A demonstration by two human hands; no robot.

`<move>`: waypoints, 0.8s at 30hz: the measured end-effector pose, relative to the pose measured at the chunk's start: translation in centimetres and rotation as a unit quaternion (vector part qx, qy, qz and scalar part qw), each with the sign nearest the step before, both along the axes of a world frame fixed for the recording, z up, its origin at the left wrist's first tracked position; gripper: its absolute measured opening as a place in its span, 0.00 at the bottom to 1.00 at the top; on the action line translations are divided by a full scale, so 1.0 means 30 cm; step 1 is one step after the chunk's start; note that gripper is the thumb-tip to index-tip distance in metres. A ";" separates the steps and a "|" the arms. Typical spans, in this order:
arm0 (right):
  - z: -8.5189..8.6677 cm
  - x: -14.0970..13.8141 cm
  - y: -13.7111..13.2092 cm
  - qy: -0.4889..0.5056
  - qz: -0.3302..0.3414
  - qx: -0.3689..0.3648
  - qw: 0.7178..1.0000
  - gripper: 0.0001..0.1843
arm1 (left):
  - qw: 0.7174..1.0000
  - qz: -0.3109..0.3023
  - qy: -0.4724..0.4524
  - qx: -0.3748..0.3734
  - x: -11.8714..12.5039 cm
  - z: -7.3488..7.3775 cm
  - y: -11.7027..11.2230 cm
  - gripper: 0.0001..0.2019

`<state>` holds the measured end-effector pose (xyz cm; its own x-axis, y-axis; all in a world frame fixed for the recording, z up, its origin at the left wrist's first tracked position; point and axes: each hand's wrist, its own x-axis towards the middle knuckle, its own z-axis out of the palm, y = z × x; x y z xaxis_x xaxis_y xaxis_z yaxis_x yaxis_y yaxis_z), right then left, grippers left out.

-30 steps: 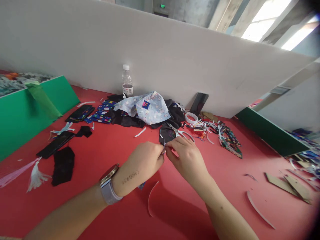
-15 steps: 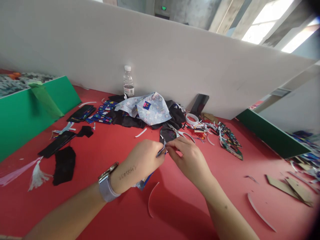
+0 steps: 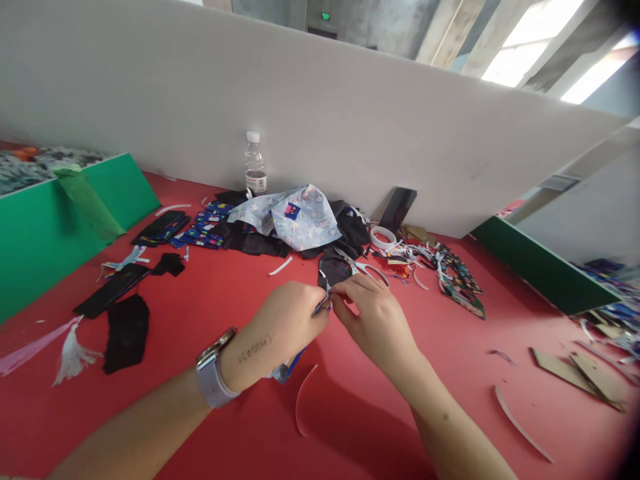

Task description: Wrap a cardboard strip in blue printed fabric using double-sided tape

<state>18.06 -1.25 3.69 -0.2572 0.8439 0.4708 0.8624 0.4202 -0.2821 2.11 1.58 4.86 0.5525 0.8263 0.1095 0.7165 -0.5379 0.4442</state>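
Observation:
My left hand (image 3: 293,310), with a watch (image 3: 216,367) on the wrist, is closed on a small folded piece of blue-grey fabric (image 3: 321,305). Pinched against the same edge of it are the fingertips of my right hand (image 3: 370,307); my fingers hide most of the piece. Blue and silvery material (image 3: 286,371) shows below my left hand, and I cannot tell whether it belongs to the held piece. Just beyond my fingers lie white-handled scissors (image 3: 373,272) on dark cloth (image 3: 334,268).
Pale blue patterned fabric (image 3: 307,220) is heaped over black cloth before a plastic bottle (image 3: 255,167). To its right are a tape roll (image 3: 383,238), a phone (image 3: 397,210) and scraps. Black pieces (image 3: 126,333) lie left. Green panels (image 3: 545,270) flank the red table (image 3: 240,433).
Both hands stay together at the held piece, with only a slight shift of the right hand. The whole view has moved very slightly.

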 end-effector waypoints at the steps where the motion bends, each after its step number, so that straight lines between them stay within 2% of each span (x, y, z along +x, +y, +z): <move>1: 0.000 0.000 0.000 0.001 0.000 0.001 1.000 0.07 | 1.000 0.003 -0.003 -0.009 -0.001 0.004 0.001 0.14; 10: 0.010 0.008 -0.001 0.041 0.004 -0.023 0.999 0.08 | 0.997 0.013 -0.036 -0.066 -0.005 0.023 0.006 0.15; 15: 0.016 0.007 -0.004 0.065 -0.019 -0.025 0.997 0.07 | 0.995 0.010 -0.055 -0.079 -0.011 0.035 0.012 0.14; 24: -0.001 -0.006 -0.010 0.062 -0.051 -0.008 0.997 0.07 | 1.000 0.018 -0.014 0.000 -0.002 0.010 -0.002 0.13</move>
